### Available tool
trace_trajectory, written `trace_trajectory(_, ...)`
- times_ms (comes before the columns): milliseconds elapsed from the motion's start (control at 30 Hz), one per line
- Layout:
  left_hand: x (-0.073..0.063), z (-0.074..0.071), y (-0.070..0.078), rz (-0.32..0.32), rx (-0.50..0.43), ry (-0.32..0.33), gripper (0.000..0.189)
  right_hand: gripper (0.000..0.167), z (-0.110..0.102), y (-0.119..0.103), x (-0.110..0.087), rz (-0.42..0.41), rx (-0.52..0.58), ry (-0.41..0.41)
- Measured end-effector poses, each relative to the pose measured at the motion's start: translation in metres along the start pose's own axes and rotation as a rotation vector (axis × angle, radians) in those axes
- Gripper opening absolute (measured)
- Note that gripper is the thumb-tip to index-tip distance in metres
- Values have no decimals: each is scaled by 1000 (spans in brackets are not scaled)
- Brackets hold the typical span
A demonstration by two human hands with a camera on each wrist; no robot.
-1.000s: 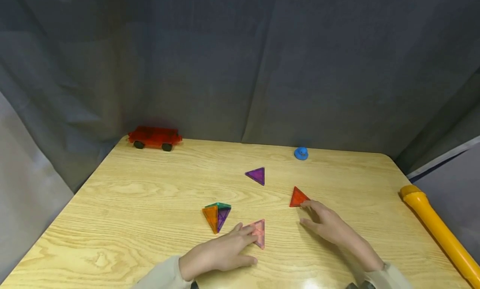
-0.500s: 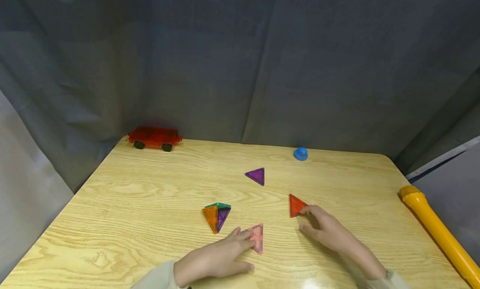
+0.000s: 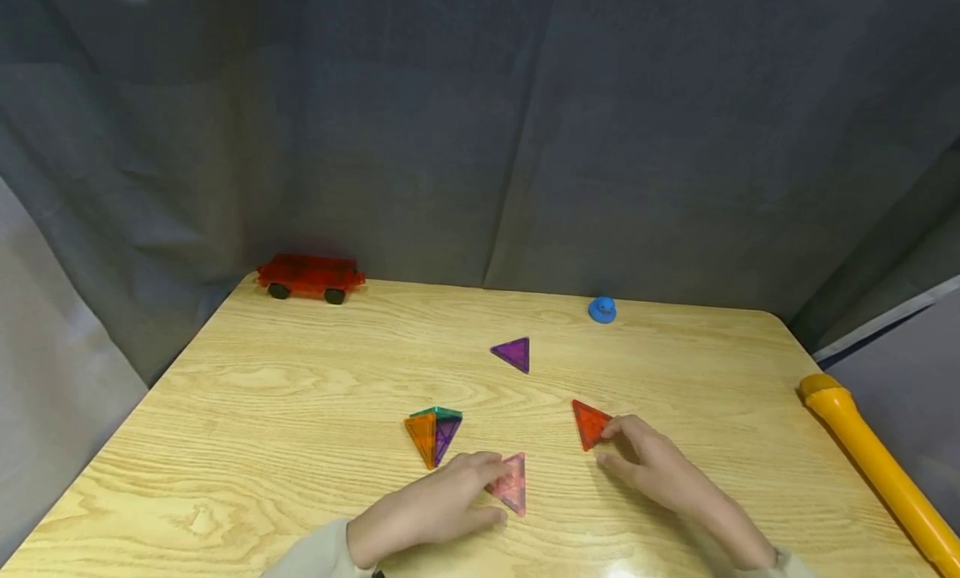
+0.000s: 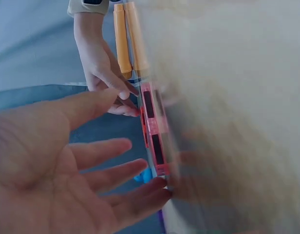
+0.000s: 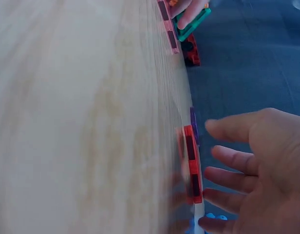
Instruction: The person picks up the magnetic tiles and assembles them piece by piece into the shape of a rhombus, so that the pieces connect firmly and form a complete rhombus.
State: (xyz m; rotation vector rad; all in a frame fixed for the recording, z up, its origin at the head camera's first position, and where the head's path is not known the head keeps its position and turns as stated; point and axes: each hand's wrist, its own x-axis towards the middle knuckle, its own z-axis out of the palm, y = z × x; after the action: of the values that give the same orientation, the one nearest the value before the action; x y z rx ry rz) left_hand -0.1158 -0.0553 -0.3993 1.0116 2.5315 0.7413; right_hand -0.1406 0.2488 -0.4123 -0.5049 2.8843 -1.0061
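Observation:
My left hand [image 3: 446,499] lies low over the wood-grain table, its fingertips on a translucent pink triangular magnetic tile [image 3: 513,488]. In the left wrist view the fingers stretch out loosely and the thumb stands apart. My right hand [image 3: 654,461] touches a red triangular magnetic tile [image 3: 587,421] at its right corner. The right wrist view shows that tile [image 5: 193,163] flat on the table, the loosely bent fingers beside its edge and the thumb apart. Left of the pink tile stands a small assembly of orange, purple and green tiles [image 3: 422,436].
A purple triangular tile [image 3: 513,354] lies farther back. At the rear edge sit a red wheeled car base [image 3: 310,278] on the left and a blue rubber duck [image 3: 602,309] on the right. A yellow tube [image 3: 873,461] lies along the right edge, and grey curtain [image 3: 480,136] hangs behind.
The red tile has turned under my right fingers and slid toward me. The pink tile has shifted slightly toward me and turned a little, with my left hand on it.

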Motion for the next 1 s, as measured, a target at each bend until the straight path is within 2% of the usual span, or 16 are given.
trace_trajectory(233,12,0,-2,-92,-55,40,67,37,2,3,11,-35,-57,93)
trace_trajectory(567,21,5,-5,-122,-103,24,82,61,4,12,27,-10,-6,-3)
trace_trajectory(800,24,10,-5,-163,-83,45,75,61,7,15,32,-13,28,-36)
trace_trajectory(1000,26,11,-6,-154,-96,62,69,61,8,11,31,-17,15,-48)
